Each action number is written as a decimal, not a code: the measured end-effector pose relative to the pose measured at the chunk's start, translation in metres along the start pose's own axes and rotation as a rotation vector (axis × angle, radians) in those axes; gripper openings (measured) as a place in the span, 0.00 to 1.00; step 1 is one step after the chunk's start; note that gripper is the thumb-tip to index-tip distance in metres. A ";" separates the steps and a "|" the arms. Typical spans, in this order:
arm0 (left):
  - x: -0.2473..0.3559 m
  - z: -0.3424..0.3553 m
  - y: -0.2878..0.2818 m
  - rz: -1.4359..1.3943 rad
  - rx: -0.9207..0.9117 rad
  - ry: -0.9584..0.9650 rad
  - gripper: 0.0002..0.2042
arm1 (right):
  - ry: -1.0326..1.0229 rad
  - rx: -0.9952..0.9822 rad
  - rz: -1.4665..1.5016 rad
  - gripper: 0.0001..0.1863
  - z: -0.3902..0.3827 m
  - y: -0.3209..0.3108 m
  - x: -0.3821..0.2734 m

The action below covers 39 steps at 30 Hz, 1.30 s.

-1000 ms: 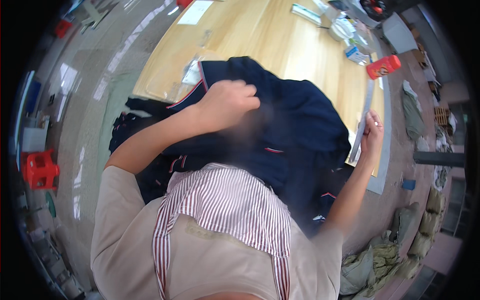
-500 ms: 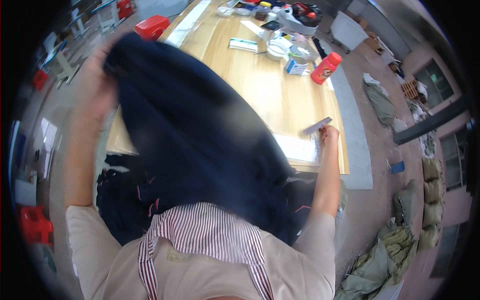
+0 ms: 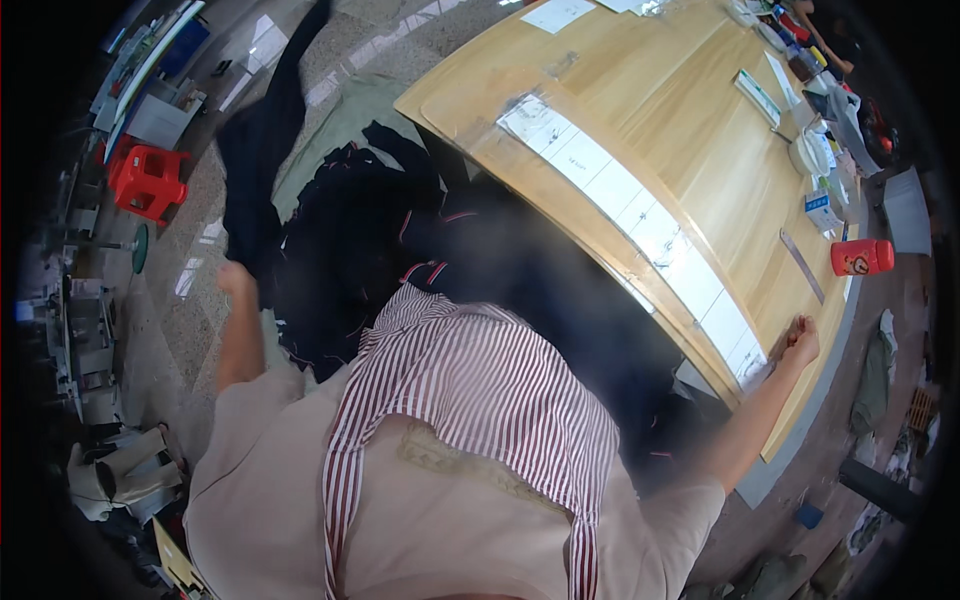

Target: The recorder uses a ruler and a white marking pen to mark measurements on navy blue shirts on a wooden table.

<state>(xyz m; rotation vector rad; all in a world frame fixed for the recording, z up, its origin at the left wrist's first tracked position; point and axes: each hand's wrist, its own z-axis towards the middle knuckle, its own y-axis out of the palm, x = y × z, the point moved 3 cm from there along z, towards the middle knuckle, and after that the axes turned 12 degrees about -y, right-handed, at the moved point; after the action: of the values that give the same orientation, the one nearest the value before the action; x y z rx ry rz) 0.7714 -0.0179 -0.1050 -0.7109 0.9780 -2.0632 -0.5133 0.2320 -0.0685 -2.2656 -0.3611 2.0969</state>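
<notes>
Left hand [image 3: 237, 278] at left of frame gripping dark cloth [image 3: 262, 150]; right hand [image 3: 801, 340] curled on table [image 3: 690, 130] edge. Could drop cloth beside pile [image 3: 350, 260].

Light was bright and even, falling from overhead. Pale glare patches shone on the polished speckled stone floor [image 3: 215, 235] and faintly on the long light wooden table [image 3: 700, 130]. The dark navy garment [image 3: 265, 190] was smeared by motion blur. Fisheye distortion bent the table's edges, and a black vignette swallowed the corners.
</notes>
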 end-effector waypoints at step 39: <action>0.412 -0.250 -0.439 -1.555 -2.614 -0.177 0.09 | -1.072 -1.636 1.125 0.09 -0.481 -0.084 -0.250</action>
<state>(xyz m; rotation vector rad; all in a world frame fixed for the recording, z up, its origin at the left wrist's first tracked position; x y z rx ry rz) 0.1864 -0.0511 0.1811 1.3120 -1.2567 -0.2716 -0.0664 0.3297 0.2344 -0.7695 -1.5290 4.7815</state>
